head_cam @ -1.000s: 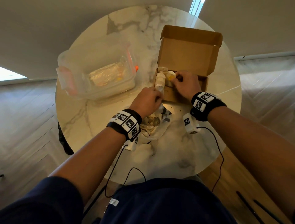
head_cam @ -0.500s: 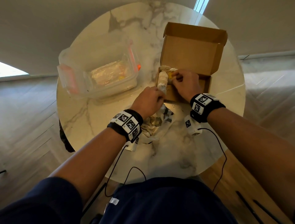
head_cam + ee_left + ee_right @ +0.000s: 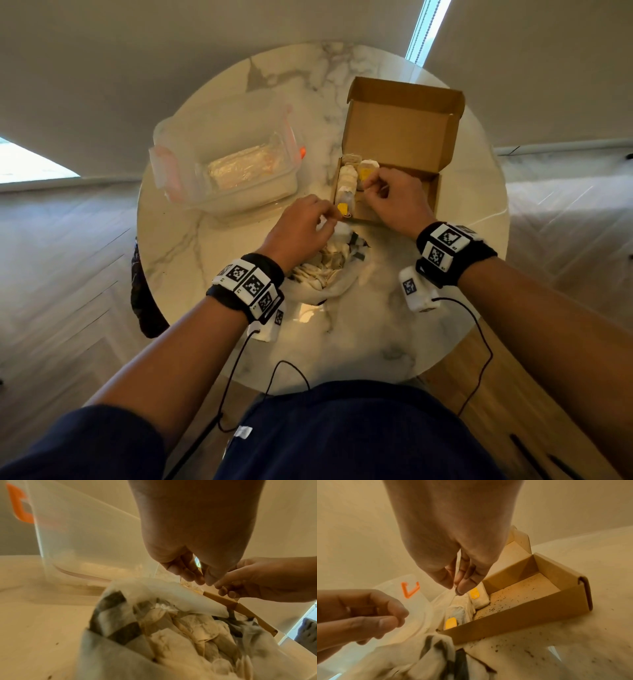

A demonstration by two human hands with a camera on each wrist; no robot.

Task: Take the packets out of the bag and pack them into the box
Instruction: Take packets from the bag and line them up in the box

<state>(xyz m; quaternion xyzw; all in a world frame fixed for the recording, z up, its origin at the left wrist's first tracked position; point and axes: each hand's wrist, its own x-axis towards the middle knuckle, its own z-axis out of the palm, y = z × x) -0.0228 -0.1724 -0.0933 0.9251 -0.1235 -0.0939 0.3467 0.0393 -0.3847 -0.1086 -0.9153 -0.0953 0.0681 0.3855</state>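
Both hands pinch thin strings over the box (image 3: 432, 192). The left hand (image 3: 301, 226) is by the bag (image 3: 329, 270); the right hand (image 3: 394, 198) is above the packets (image 3: 347, 181).

The surface (image 3: 212, 260) is seen as glossy veined marble. The box (image 3: 400, 137) is made of matt brown cardboard. The tea bags (image 3: 480, 599) are formed of soft, matt paper. The container (image 3: 191, 144) is made of translucent, smooth plastic.
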